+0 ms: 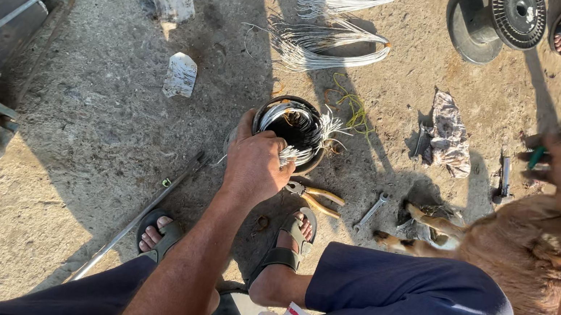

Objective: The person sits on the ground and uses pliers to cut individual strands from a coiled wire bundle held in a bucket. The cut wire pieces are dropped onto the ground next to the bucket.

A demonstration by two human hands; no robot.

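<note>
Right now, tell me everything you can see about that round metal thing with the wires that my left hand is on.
The round motor stator is a dark, short metal ring lying on the sandy ground with its opening facing up. Bundles of thin silvery winding wire line its bore and spill over the right rim in loose strands. The inside looks black and shadowed. The left hand grips its near rim from above, fingers over the wires. Yellow-handled pliers lie just beside it, apart.

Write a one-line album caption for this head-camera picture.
Crouched on sandy ground, the left hand grips a round metal housing full of wire; pliers lie beside a sandalled foot.
</note>
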